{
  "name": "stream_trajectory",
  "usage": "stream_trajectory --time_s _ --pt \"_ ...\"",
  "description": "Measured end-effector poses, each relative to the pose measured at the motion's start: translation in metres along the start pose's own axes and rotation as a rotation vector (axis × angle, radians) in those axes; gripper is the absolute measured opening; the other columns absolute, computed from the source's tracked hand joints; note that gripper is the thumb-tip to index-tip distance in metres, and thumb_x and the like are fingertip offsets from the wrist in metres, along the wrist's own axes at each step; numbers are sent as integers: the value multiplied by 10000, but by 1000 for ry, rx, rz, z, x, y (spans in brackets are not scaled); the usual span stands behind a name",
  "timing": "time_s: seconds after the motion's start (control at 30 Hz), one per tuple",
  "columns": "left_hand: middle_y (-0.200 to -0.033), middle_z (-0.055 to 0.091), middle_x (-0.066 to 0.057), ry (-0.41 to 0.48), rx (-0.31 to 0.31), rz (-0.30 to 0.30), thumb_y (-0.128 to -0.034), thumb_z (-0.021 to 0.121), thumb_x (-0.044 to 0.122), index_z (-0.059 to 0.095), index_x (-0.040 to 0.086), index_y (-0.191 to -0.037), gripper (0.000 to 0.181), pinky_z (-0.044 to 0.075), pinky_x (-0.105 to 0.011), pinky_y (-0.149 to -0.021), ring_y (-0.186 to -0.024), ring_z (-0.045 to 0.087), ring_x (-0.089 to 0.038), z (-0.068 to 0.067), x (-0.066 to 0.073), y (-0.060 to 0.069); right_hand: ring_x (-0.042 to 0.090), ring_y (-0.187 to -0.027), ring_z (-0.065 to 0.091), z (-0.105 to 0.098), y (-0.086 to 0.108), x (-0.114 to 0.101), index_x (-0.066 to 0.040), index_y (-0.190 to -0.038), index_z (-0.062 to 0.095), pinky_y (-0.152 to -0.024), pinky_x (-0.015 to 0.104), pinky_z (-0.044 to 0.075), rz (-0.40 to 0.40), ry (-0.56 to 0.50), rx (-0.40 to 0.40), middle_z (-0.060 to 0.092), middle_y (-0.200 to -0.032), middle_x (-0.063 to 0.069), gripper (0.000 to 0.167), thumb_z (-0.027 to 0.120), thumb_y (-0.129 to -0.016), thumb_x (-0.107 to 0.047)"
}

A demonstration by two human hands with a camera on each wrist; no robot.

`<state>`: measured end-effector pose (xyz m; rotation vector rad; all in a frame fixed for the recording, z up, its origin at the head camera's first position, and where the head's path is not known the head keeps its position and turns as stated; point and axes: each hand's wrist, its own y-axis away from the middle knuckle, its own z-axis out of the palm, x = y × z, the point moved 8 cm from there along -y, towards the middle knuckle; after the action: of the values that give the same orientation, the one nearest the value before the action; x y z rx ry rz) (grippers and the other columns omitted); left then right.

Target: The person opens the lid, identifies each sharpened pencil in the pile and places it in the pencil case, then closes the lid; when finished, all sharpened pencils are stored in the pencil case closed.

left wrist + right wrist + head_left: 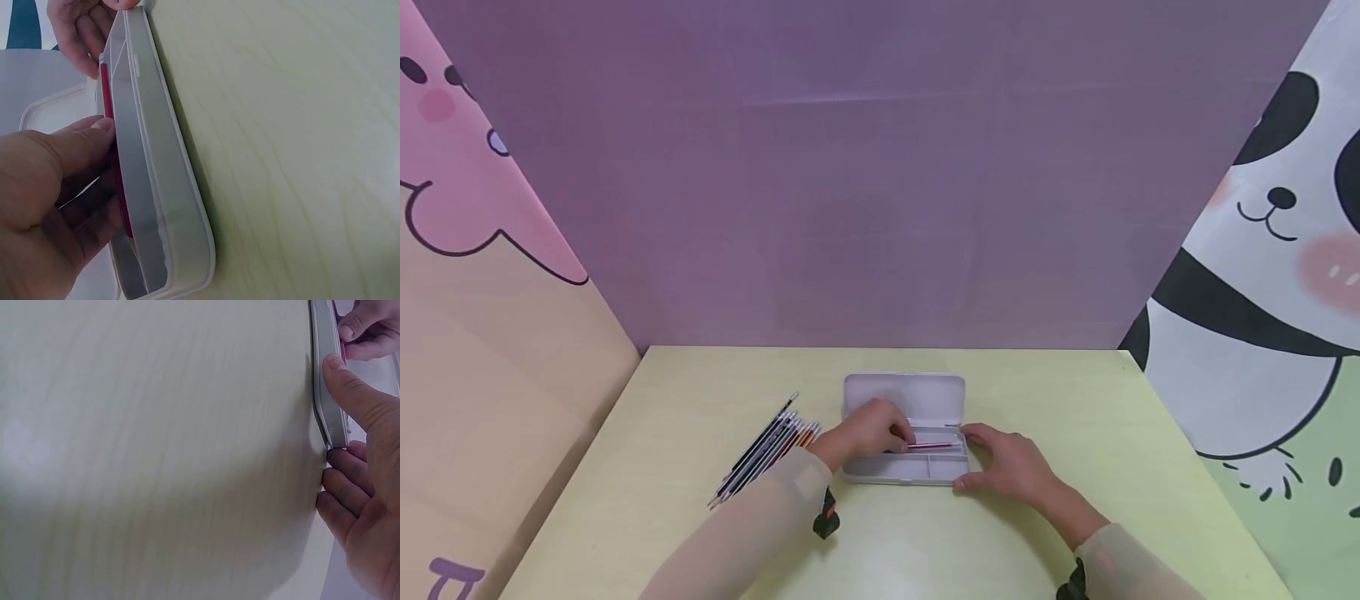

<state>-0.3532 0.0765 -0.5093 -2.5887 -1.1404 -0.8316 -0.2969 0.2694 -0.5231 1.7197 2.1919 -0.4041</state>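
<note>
A pale pencil case (895, 481) lies open on the table, its lid (917, 396) tipped back behind the tray. My left hand (872, 427) reaches into the tray from the left. Between its thumb and fingers it pinches a red pencil (123, 194), which lies lengthwise in the rear compartment. At the case's right end, my right hand (1011, 462) grips the tray, with the thumb (350, 387) on the front edge and the other fingers around the end. Part of the pencil is hidden behind the left hand.
Left of the case, a slanted bundle of pencils (763, 454) lies on the pale yellow table (1000, 550), partly behind the left sleeve. A purple wall (880, 208) stands at the table's back edge. Panels with cartoon prints flank both sides.
</note>
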Motion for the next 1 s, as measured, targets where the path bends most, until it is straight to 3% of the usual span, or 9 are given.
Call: stream_trajectory --time_s 0.2,0.47,0.73,1.0 --pt "-916 772 87 -201 7 34 -883 797 91 841 181 -934 112 500 -185 -824 -836 620 -10 2 7 -1 350 -1145 676 -2 1 -1 -151 -1395 612 -947 531 524 2 -6 1 711 -1310 59 937 905 -634 -613" --pt "-950 776 113 -298 -1 31 -908 784 125 849 233 -931 129 517 -214 -875 -925 662 -42 4 11 -2 355 -1137 680 -3 1 -1 -155 -1394 614 -934 529 527 3 -10 10 709 -1313 65 932 903 -636 -614" --pt "-944 773 98 -239 -16 18 -912 780 114 842 202 -956 117 517 -199 -853 -858 627 -22 4 8 -1 352 -1104 693 -3 0 -3 -145 -1381 621 -908 522 535 -16 7 19 717 -1295 74 926 902 -634 -615" --pt "-972 767 92 -91 -27 -24 -910 784 123 825 167 -1030 134 514 -198 -827 -855 611 -13 -1 3 4 364 -1103 692 -2 0 -4 -160 -1382 622 -909 528 535 -10 0 13 712 -1302 86 917 891 -641 -628"
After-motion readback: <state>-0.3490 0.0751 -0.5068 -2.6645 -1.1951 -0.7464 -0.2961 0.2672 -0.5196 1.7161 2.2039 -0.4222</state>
